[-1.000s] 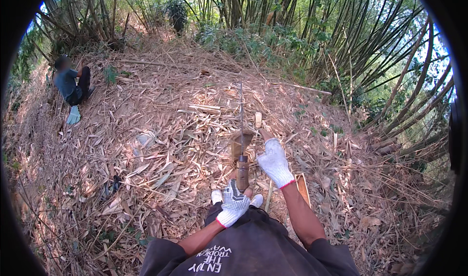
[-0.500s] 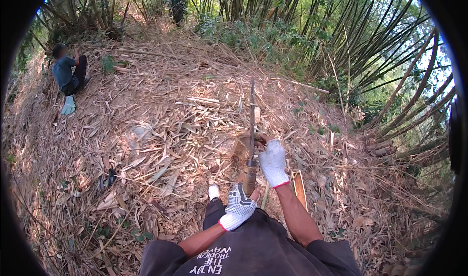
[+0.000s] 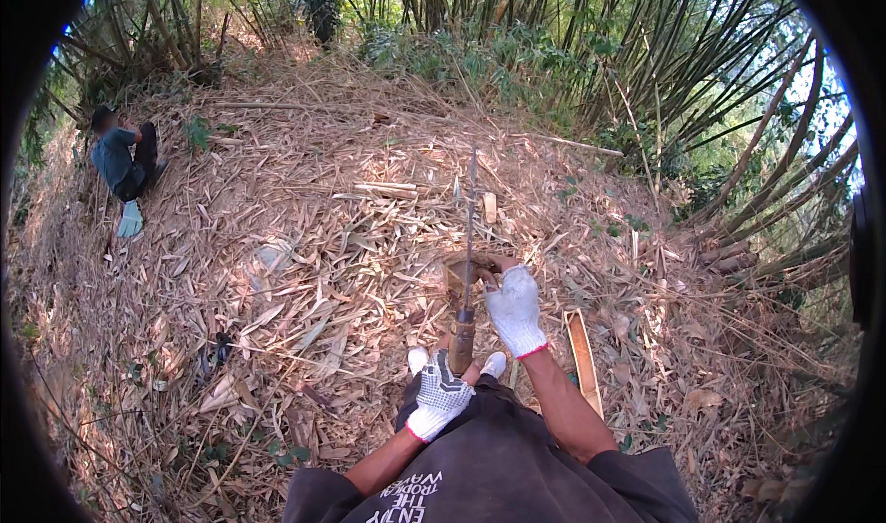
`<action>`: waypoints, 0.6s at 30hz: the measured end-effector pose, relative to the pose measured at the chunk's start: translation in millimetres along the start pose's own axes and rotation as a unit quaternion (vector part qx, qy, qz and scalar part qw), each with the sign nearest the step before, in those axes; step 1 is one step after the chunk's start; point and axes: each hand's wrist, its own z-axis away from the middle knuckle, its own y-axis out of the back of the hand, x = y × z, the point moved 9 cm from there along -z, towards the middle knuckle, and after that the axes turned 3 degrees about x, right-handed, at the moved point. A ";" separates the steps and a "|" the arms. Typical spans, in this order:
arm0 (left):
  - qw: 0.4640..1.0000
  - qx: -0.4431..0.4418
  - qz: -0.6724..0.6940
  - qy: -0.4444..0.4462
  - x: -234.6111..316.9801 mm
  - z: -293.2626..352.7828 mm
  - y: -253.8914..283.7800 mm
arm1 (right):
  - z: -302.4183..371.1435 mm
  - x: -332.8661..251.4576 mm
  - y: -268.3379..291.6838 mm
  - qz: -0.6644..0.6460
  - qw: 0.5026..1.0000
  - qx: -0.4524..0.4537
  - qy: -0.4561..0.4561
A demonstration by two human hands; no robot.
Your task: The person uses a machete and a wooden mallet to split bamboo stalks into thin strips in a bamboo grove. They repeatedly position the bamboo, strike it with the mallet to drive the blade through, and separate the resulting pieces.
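My left hand (image 3: 441, 394), in a white glove with a dark pattern, is closed around the wooden handle (image 3: 463, 343) of a machete. Its long, narrow blade (image 3: 472, 218) points away from me, nearly edge-on. Beside the blade's lower part is my right hand (image 3: 513, 306), in a white fingerless glove with a red cuff. The bare fingers of that hand are bent together next to the metal; whether they pinch anything or touch the blade is unclear. Under the blade sits a brown wooden block (image 3: 454, 276), partly covered.
Dry bamboo leaves cover the sloping ground. A split bamboo piece (image 3: 582, 361) lies right of my right forearm; short cut pieces (image 3: 386, 190) lie ahead. Far left, a person (image 3: 127, 158) sits on the slope. Bamboo clumps (image 3: 720, 89) stand at the back and right.
The machete blade has turned from showing its flat side to nearly edge-on. My left hand has shifted slightly left and down. Both white shoes now show below the handle.
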 end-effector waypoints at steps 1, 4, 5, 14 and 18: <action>1.000 -0.008 -0.014 -0.004 4.1 -0.8 1.3 | 0.0 -0.7 0.6 -0.002 1.000 0.002 0.002; 1.000 -0.002 -0.028 0.013 20.2 0.4 6.7 | 1.1 0.6 -1.1 -0.031 0.999 -0.003 -0.010; 0.999 0.005 -0.029 0.023 23.7 0.6 8.5 | 0.9 -0.6 -1.0 -0.034 0.999 -0.004 -0.011; 0.998 0.011 -0.059 -0.022 35.3 -9.0 14.6 | -3.9 3.5 5.4 -0.014 0.999 0.011 -0.039; 1.000 0.022 0.002 -0.001 36.9 -11.3 10.2 | -8.8 8.6 2.7 -0.015 0.998 0.003 -0.059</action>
